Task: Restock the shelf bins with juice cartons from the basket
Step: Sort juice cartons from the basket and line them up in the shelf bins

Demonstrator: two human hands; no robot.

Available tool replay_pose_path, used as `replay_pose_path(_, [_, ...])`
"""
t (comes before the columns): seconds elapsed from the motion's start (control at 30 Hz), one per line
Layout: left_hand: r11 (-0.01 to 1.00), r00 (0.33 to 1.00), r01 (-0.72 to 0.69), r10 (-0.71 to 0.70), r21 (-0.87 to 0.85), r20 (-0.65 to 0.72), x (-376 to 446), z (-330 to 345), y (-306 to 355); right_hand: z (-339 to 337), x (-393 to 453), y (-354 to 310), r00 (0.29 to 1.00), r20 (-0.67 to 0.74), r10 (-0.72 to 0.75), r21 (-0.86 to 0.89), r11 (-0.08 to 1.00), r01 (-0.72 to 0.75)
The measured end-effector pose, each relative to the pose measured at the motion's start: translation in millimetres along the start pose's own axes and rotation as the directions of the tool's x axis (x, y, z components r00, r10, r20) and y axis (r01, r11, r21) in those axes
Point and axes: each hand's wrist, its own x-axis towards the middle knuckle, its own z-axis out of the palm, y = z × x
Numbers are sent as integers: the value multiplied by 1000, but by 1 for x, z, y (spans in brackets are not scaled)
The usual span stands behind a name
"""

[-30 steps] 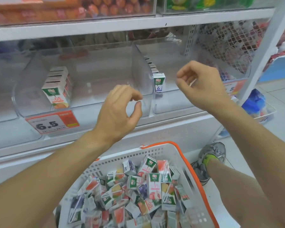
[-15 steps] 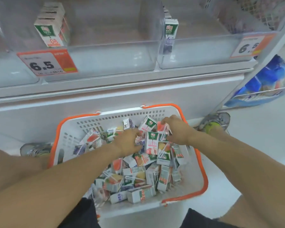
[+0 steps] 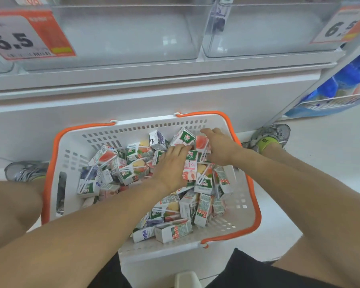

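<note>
At about ten o'clock in the view we saw a white and orange price tag (image 3: pixel 27 34) reading 6.5, fixed to the front of a clear shelf bin (image 3: pixel 121 36) whose lower part showed no cartons. Below it, at nine o'clock, a grey sneaker (image 3: pixel 25 171) stood on the pale floor just beside the white basket (image 3: pixel 75 146) with its orange rim. The basket sat at the centre, between the person's knees, and a loose heap of small juice cartons (image 3: pixel 131 169) filled it. The left hand (image 3: pixel 170 167) lay palm down on the heap, near the middle of the basket, with its fingers stretched forward and close together, touching a peach carton (image 3: pixel 190 166); we could not tell whether it gripped anything. The right hand (image 3: pixel 218 148) reached in at about one o'clock of the basket, its fingers bent down over the cartons by the far rim, but a real grip we could not make out. At one o'clock of the view a second clear bin (image 3: pixel 268 32) carried another 6.5 tag (image 3: pixel 341 26). At three o'clock stood the other sneaker (image 3: pixel 270 135), and behind it a wire rack with blue packs (image 3: pixel 345 84).
</note>
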Motion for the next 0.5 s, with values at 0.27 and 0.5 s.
replay_pose_path(0.27, [897,970,232,-243,-377,20,-9,-32,-12,-11,-6,-5,999,45,4,-91,996,0])
replay_pose_path(0.5, [260,899,353,-359,-899,250,-24,-59,-18,-10,-28,-19,999,-37,-35,-3,999,35])
